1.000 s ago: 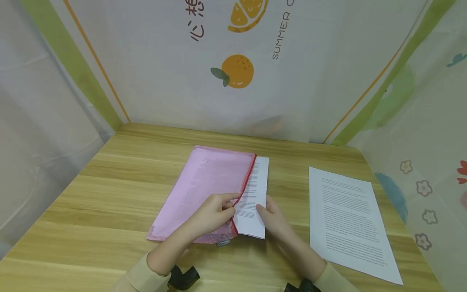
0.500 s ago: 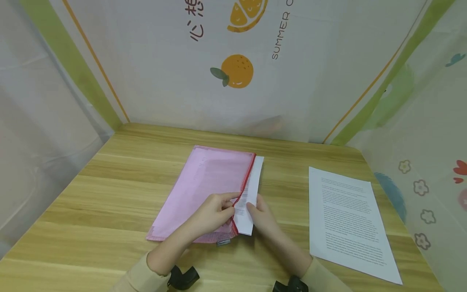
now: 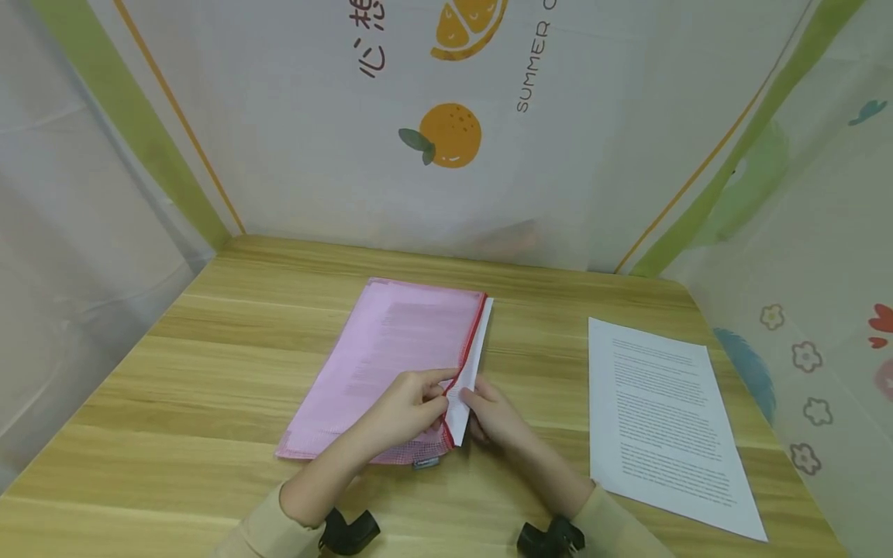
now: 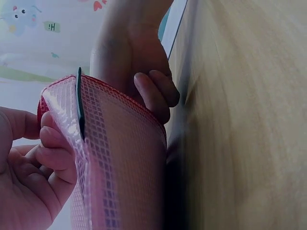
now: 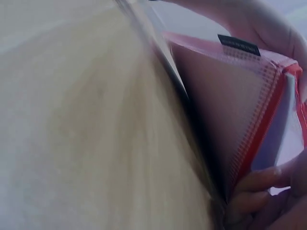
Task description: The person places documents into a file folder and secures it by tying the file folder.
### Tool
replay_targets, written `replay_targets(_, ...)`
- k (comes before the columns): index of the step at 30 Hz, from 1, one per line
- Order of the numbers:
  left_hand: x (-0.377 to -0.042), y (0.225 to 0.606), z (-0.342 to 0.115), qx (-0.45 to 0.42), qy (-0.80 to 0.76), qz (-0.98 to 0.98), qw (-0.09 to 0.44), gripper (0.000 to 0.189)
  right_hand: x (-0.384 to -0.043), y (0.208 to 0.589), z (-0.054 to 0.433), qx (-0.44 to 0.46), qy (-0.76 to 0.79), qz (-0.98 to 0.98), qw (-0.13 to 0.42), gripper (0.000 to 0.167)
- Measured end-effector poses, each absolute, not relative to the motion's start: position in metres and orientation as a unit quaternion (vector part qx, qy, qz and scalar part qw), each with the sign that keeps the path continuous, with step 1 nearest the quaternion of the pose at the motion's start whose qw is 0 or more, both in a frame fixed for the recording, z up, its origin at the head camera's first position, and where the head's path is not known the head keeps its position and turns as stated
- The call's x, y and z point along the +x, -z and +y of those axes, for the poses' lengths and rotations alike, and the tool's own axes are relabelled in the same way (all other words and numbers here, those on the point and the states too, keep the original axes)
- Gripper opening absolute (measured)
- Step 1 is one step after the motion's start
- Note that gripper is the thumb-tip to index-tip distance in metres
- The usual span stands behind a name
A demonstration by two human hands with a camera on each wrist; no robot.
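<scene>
A pink mesh zipper pouch (image 3: 398,349) with a red-trimmed opening lies on the table, its opening facing right. My left hand (image 3: 401,407) pinches the upper layer of that red edge and lifts it a little; in the left wrist view its fingers (image 4: 55,148) are curled at the trim. A printed paper (image 3: 456,425) is mostly inside the pouch, with text showing faintly through the mesh and a narrow white strip outside. My right hand (image 3: 501,417) holds this strip, thumb on top. In the right wrist view its fingers (image 5: 256,179) sit at the pouch's lower red edge.
Another printed sheet (image 3: 663,418) lies flat on the wooden table (image 3: 174,403) to the right. A small dark tag (image 3: 426,463) sticks out from the pouch's near edge. White printed curtains (image 3: 314,155) stand behind the table and at both sides.
My right hand has moved left, sliding the paper deeper into the pouch, so the white part outside has narrowed to a strip. The left hand keeps its place on the red edge.
</scene>
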State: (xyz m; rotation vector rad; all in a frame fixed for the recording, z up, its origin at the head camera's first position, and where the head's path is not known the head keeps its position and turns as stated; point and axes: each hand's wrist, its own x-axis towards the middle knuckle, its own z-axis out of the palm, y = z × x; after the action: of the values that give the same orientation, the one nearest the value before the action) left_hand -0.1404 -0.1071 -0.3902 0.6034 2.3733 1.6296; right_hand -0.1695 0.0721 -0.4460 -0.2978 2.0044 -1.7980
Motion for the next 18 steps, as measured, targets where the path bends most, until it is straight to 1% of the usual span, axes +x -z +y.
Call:
replay_targets(6, -0.14, 0.391, -0.108, 0.201, -0.551, 0.804, 0.099, 0.047, -0.175, 0.447, 0.075, -0.113, 0.632, 0.727, 0.245, 0.034)
replay_targets(9, -0.141, 0.391, -0.108, 0.199, -0.55, 0.805, 0.1, 0.047, -0.178, 0.448, 0.075, -0.122, 0.629, 0.725, 0.254, 0.032)
replay_targets(13, -0.141, 0.39, -0.108, 0.198, -0.549, 0.806, 0.101, 0.047, -0.181, 0.448, 0.076, -0.14, 0.621, 0.726, 0.262, 0.028)
replay_targets(18, -0.141, 0.389, -0.108, 0.201, -0.544, 0.809, 0.098, 0.047, -0.182, 0.448, 0.076, -0.132, 0.615, 0.732, 0.263, 0.025)
